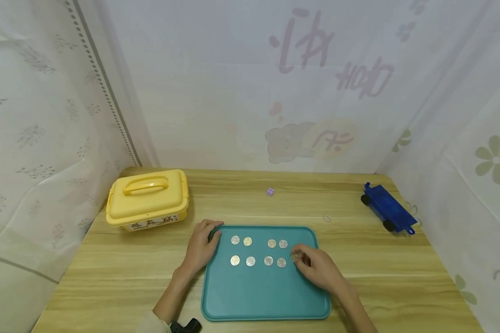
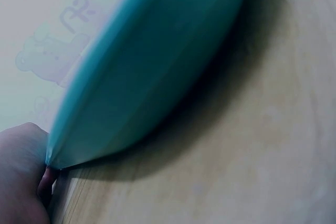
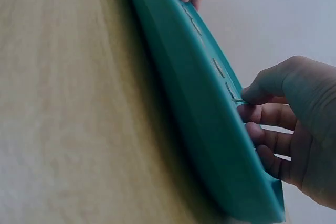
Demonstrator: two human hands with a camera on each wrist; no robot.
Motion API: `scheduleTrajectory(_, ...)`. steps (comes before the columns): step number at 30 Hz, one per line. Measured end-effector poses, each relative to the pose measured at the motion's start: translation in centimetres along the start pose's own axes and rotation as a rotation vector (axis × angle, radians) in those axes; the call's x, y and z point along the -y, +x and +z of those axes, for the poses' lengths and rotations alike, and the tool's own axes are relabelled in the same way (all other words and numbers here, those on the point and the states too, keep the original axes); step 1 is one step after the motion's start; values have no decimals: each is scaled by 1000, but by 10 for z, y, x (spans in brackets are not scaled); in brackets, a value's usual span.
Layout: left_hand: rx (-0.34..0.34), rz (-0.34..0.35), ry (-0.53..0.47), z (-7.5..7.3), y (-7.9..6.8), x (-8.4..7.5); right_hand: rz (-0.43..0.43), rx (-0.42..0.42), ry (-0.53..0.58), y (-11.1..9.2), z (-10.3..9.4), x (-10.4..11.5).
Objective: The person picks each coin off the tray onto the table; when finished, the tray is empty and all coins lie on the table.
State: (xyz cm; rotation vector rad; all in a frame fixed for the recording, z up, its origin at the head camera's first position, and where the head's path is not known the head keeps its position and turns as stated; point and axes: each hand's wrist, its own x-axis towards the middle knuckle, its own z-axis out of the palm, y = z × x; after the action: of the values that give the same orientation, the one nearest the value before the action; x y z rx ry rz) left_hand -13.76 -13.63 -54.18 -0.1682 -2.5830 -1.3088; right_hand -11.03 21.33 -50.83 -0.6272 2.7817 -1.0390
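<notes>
A teal tray [image 1: 266, 296] lies on the wooden table, bearing several round coins, some silver [image 1: 250, 261] and some gold-toned [image 1: 247, 241], in two rows. At its far left corner my left hand [image 1: 201, 245] grips the rim, thumb over the inner side and fingers along the outside. Over the right part of the tray, my right hand [image 1: 318, 268] pinches a coin [image 1: 294, 257] between thumb and index finger, just right of the nearer row. In the right wrist view, this thin coin [image 3: 239, 100] shows edge-on at the fingertips, close to the tray wall.
A yellow lidded box [image 1: 147, 199] with a handle stands at the back left. Behind the tray are a small purple piece [image 1: 270, 191] and a small round clear-looking disc [image 1: 327, 218]. A blue toy wagon [image 1: 389, 208] with black wheels sits at the back right.
</notes>
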Motion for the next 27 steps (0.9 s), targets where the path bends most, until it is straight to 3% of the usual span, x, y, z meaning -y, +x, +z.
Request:
scheduleTrajectory(11, -6, 1, 4, 0, 0, 0, -1, -98, -36, 2, 7, -2)
scheduleTrajectory(17, -5, 1, 3, 0, 0, 0, -3, -226, -27, 0, 9, -3)
scheduleTrajectory(22, -12, -2, 5, 0, 0, 0, -3, -399, 87, 0, 6, -11)
scheduleTrajectory(27, -5, 0, 8, 0, 0, -2, 113, -568, 323, 1, 1, -26)
